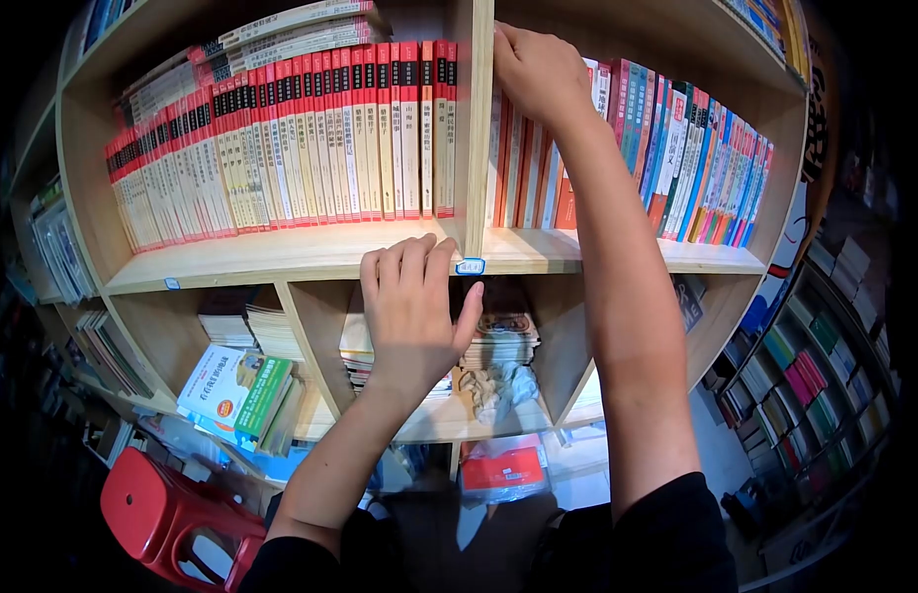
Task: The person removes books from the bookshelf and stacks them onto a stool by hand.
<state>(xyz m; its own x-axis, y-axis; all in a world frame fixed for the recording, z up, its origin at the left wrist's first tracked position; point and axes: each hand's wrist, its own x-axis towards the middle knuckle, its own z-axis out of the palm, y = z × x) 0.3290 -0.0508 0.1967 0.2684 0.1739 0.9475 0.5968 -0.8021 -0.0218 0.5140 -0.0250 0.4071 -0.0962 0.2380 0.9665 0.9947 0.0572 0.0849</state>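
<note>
My left hand rests on the front edge of the wooden shelf, fingers stretched out over the board and thumb apart; it holds nothing. Above it stands a long row of red-and-cream books, spines outward. My right hand reaches into the right compartment, high beside the upright divider. It is bent over the tops of the orange-brown books at that end. Most of its fingers are hidden, so what they touch cannot be seen. Farther right, books with blue, white and pink spines stand upright.
Several books lie flat on top of the left row. Below are a pile of books, stacked books and crumpled plastic in cubbies. A red stool stands at lower left, a red package low in front.
</note>
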